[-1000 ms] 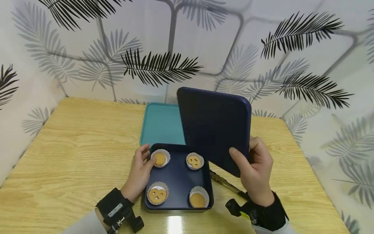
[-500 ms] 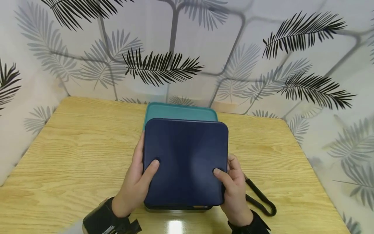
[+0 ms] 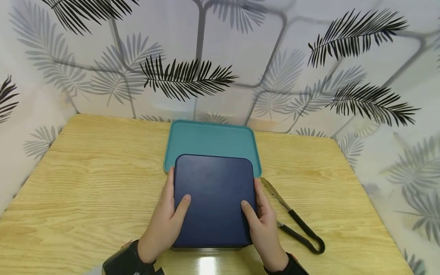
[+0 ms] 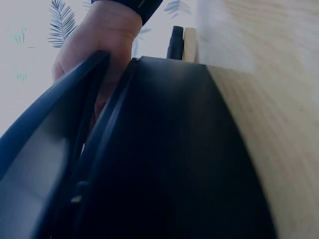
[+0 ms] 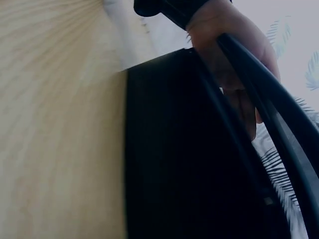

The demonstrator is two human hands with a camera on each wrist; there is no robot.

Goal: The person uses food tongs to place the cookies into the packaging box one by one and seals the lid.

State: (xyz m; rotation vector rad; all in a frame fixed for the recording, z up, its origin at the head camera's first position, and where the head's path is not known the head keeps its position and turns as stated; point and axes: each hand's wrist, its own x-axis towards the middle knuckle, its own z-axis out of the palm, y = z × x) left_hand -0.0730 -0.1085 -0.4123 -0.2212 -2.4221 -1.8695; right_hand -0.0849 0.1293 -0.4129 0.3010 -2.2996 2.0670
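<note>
A dark navy square lid [image 3: 214,198] lies over the matching square tin, nearly covering it in the head view. My left hand [image 3: 163,223] grips the lid's left edge, thumb on top and fingers down the side. At the opposite edge my right hand [image 3: 266,225] holds it the same way. From the left wrist, the box wall [image 4: 174,149] stands on the table with a narrow gap between its rim and the raised lid [image 4: 30,144]. The right wrist view shows a similar gap beside the lid edge [image 5: 279,99]. The cookies in paper cups inside are hidden.
A teal tray [image 3: 213,139] lies behind the box, its near part covered by the lid. Right of the box rest tongs [image 3: 304,226] with black handles, spread apart. Wood-grain table [image 3: 96,172] extends to both sides, and a leaf-patterned curtain [image 3: 227,103] hangs behind.
The lid, first held upright by the right hand alone, has come down flat over the box. My left hand moved from the box's left rim to the lid. The cookies are now covered.
</note>
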